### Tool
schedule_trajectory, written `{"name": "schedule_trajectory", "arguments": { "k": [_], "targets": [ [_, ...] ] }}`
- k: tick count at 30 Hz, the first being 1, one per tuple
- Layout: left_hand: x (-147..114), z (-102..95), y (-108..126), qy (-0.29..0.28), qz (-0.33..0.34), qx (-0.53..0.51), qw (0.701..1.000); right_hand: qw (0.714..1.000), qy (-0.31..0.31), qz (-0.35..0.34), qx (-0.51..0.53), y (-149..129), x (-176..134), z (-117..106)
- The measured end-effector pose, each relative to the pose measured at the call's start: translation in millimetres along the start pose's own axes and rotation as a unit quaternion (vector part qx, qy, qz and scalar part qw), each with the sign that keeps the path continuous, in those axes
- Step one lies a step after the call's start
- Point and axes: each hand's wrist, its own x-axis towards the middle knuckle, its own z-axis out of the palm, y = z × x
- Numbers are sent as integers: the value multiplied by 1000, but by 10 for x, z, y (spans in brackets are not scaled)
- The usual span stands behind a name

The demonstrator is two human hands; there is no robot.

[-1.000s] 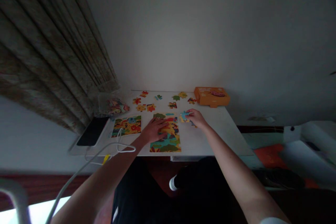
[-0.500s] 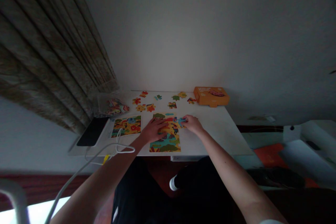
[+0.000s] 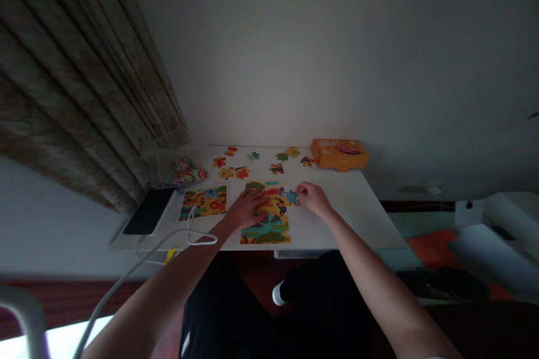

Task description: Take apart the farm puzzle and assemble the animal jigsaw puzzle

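Observation:
A partly joined jigsaw puzzle point(image 3: 267, 233) with a colourful animal scene lies flat on the white table. My left hand point(image 3: 246, 209) rests on its left side, fingers stretched out and holding nothing. At the puzzle's upper right sits a blue puzzle piece point(image 3: 290, 197), up against the joined part. My right hand point(image 3: 314, 198) has its fingers pinched at the right edge of that piece; the fingertips partly hide the contact. Left of the puzzle lies a picture card point(image 3: 204, 202) with a similar animal scene.
Several loose puzzle pieces point(image 3: 242, 172) lie along the back of the table point(image 3: 357, 224). An orange box point(image 3: 339, 154) stands at the back right. At the left are a clear plastic bag point(image 3: 181, 168) with pieces, a black tablet-like device point(image 3: 149, 211) and a white cable point(image 3: 185, 231).
My right hand has shifted slightly right, uncovering more of the blue piece. The left hand stays in place on the puzzle.

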Motion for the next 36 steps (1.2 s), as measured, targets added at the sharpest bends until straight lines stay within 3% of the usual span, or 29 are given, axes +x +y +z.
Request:
{"name": "schedule_trajectory", "arguments": {
  "k": [4,10,16,25,30,36],
  "targets": [
    [-4,14,-7,6,-1,8,1000,998,50,-8,21,394,32,-155],
    [-6,-6,-1,5,3,10,1000,991,22,6,129,784,-102,-258],
    [-5,-18,22,0,4,11,1000,990,9,23,142,808,-258,-210],
    [42,-63,42,-26,18,42,999,989,13,16,144,773,-240,-187],
    [157,7,323,2,-1,52,999,982,27,9,188,759,-262,-192],
    [287,195,648,3,31,39,999,962,41,29,268,767,-274,-214]
  ]
}}
